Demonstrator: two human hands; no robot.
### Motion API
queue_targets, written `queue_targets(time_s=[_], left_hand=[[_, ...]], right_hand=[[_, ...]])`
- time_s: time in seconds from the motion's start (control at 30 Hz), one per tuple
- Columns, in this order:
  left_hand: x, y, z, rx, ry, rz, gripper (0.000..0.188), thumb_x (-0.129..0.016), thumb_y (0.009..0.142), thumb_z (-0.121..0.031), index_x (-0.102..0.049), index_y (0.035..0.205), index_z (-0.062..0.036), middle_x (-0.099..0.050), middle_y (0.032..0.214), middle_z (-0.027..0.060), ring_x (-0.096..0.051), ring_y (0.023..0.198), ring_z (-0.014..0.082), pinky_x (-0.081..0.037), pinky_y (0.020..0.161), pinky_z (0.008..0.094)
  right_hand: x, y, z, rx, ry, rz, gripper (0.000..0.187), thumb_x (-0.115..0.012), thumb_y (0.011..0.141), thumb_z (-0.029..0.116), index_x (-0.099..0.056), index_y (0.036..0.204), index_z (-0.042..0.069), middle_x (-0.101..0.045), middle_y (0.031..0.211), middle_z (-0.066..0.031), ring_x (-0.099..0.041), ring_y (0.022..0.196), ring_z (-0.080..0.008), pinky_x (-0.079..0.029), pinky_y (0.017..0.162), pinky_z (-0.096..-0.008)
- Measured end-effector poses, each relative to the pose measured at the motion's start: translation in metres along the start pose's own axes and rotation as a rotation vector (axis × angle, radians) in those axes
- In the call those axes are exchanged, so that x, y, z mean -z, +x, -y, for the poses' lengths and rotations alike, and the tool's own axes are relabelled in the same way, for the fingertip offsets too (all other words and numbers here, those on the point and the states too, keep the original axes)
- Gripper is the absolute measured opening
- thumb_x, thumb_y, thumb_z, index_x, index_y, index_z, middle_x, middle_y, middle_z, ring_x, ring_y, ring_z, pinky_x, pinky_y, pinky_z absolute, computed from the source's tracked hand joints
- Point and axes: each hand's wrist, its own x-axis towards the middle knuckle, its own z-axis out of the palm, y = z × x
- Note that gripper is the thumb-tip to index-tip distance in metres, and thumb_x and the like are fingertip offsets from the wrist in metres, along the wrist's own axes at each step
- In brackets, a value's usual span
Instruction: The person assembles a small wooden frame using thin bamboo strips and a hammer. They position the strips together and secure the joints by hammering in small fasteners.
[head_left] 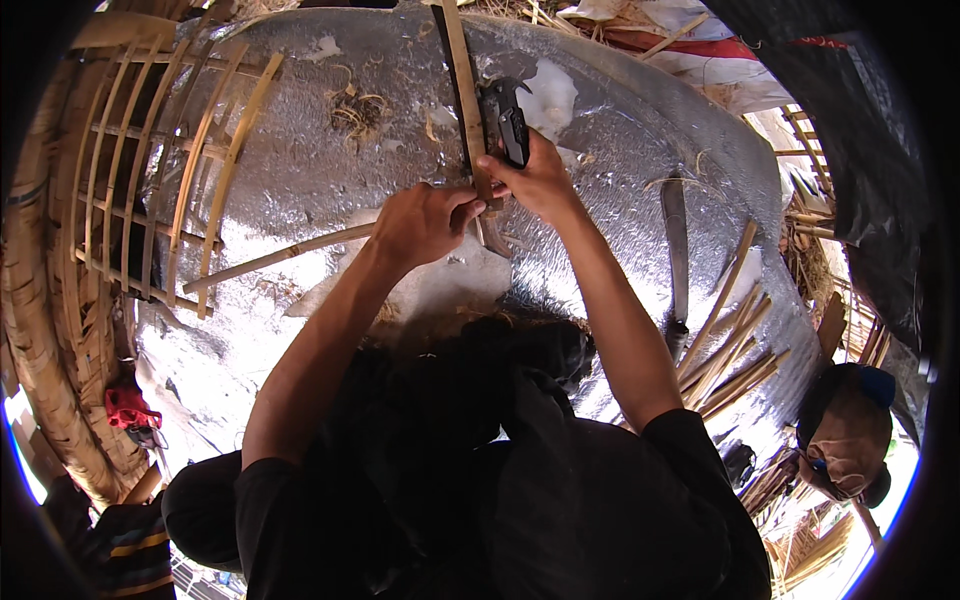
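A long bamboo strip [462, 85] runs from the top edge down to my hands. My right hand [545, 180] is closed, its thumb against the strip's lower end, with a black multi-tool [513, 125] in its grip. The tool has a curved claw-like head pointing away from me. My left hand [422, 225] is closed, fingers pinched at the same lower end, close to my right fingertips. A thin bamboo stick [290, 255] slants from the left to my left wrist; whether that hand holds it is hidden.
A silvery sheet [620, 150] covers the ground. A bamboo lattice [165, 170] stands at left, with a red item [130, 407] below it. To the right lie a long dark blade [677, 245] and a pile of split bamboo [735, 350]. A cap [850, 430] sits lower right.
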Motion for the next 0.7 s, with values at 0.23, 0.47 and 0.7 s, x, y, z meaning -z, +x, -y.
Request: queue_targets(time_s=[0.23,0.47,0.7], left_hand=[[-0.002,0.001,0.000,-0.005,-0.015,-0.017,0.013,-0.069,0.097,-0.026,-0.073,0.097,-0.0137,-0.072,0.077,0.0135,-0.070,0.069,0.0385,-0.056,0.061,0.0488],[-0.001,-0.003,0.002,0.040,-0.012,-0.006,0.016,-0.068,0.096,-0.027,-0.077,0.100,-0.0147,-0.072,0.076,0.0134,-0.070,0.070,0.0387,-0.056,0.063,0.0485],[-0.004,-0.004,0.004,0.042,-0.080,-0.022,0.014,-0.068,0.095,-0.024,-0.077,0.101,-0.0149,-0.072,0.076,0.0133,-0.071,0.069,0.0373,-0.056,0.062,0.0471]], right_hand=[[0.002,0.003,-0.017,0.059,-0.141,-0.097,0.038,-0.078,0.093,0.028,-0.059,0.110,0.000,-0.071,0.087,-0.0142,-0.074,0.071,-0.0240,-0.060,0.059,-0.0351],[0.024,-0.099,0.035,0.134,-0.383,-0.158,0.029,-0.064,0.104,0.026,-0.055,0.110,-0.001,-0.068,0.077,-0.0206,-0.072,0.067,-0.0383,-0.052,0.059,-0.0425],[0.015,-0.161,0.053,0.175,-0.445,-0.077,0.028,-0.065,0.102,0.021,-0.054,0.113,-0.002,-0.066,0.076,-0.0219,-0.071,0.069,-0.0426,-0.053,0.058,-0.0460]])
